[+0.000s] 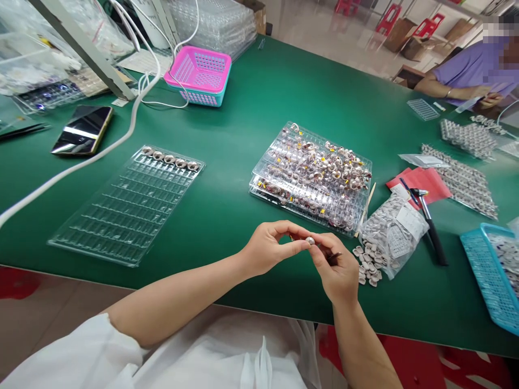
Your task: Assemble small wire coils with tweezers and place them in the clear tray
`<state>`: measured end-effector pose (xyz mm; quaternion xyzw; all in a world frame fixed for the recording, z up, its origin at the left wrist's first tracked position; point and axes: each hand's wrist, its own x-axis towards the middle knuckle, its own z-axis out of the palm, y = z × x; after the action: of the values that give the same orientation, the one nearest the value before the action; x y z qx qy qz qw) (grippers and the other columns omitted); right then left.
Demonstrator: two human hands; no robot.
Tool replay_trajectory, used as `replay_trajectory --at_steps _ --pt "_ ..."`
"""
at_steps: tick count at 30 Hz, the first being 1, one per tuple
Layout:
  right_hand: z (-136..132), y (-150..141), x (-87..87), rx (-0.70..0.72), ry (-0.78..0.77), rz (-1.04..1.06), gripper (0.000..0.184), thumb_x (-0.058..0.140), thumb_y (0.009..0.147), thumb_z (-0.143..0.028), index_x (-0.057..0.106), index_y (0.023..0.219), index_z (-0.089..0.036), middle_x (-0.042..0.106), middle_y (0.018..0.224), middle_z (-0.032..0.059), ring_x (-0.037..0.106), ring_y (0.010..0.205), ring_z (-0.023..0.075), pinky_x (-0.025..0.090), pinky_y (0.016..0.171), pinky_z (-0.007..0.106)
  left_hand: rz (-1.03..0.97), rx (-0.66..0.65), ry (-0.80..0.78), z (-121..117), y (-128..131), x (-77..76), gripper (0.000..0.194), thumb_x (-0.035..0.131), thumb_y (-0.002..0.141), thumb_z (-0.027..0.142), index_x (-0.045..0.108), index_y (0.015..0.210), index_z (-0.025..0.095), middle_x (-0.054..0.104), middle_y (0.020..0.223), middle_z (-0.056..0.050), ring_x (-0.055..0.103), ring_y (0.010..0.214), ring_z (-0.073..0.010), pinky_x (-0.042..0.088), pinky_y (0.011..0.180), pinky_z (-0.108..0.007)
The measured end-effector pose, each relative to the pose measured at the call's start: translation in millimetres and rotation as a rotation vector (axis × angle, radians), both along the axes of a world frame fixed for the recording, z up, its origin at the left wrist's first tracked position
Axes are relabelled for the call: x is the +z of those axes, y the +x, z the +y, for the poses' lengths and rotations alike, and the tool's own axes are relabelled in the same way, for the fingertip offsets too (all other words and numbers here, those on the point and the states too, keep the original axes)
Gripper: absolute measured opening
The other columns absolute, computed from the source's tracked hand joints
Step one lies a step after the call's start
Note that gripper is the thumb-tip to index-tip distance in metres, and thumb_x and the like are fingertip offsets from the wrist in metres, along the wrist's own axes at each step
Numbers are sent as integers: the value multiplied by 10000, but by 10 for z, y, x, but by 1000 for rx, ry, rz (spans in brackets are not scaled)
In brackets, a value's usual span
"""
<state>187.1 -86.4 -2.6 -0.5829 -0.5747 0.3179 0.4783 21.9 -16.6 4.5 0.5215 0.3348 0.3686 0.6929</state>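
Between the fingertips of both hands, just above the table's front part, is a small, pale, shiny rounded piece (310, 241). My left hand (275, 246) pinches it from the left. My right hand (334, 262) closes on it from the right, with a thin dark object (334, 256), perhaps a tool, tucked in the fingers. Beyond the hands lie stacked clear trays (263, 174) full of small parts with yellow bits. Right of my right hand are loose pale oval pieces (368, 263) beside a clear bag (395, 232) of similar pieces. A clear slotted tray (117, 213) on the left has several rounded pieces in its far row.
A white cable (132, 121) crosses the left side near a phone (83, 129) and dark tweezers (24, 132). Pink and blue baskets (221, 89) stand at the back. Rightward are a black-handled tool (434, 237), red packets (433, 183), a blue basket (482, 270) and a co-worker (458, 73).
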Motion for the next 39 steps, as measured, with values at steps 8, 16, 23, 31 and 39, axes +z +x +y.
replay_trajectory --at_steps 8,16,23,31,39 --pt "59 -7 -99 -5 -34 285 176 666 860 -220 744 1004 -283 654 928 38 591 759 155 451 582 265 127 84 146 -47 9 20 140 706 762 192 742 878 123 714 813 -70 638 755 -160 523 741 -284" --pt "90 -5 -184 -14 -114 464 160 704 831 -245 760 980 -260 637 878 38 456 543 73 327 443 227 189 146 327 -62 0 22 114 701 767 200 747 857 147 720 782 -62 650 724 -160 529 700 -271" --pt "100 -15 -158 -22 -134 472 150 710 824 -267 764 962 -242 621 862 38 395 483 41 268 407 216 191 174 383 -66 5 40 71 700 768 197 743 813 163 734 758 -59 652 710 -163 526 673 -264" --pt "97 -7 -170 -24 -107 406 152 708 824 -264 761 965 -245 632 865 45 460 521 71 327 413 224 189 174 399 -68 -7 8 102 694 780 200 755 849 156 741 798 -85 665 749 -177 535 700 -276" --pt "84 28 -221 -13 -57 320 184 706 826 -229 750 998 -275 654 915 41 595 690 141 450 497 256 171 188 432 -56 1 19 95 698 779 194 764 841 164 764 808 -85 671 741 -182 545 697 -288"
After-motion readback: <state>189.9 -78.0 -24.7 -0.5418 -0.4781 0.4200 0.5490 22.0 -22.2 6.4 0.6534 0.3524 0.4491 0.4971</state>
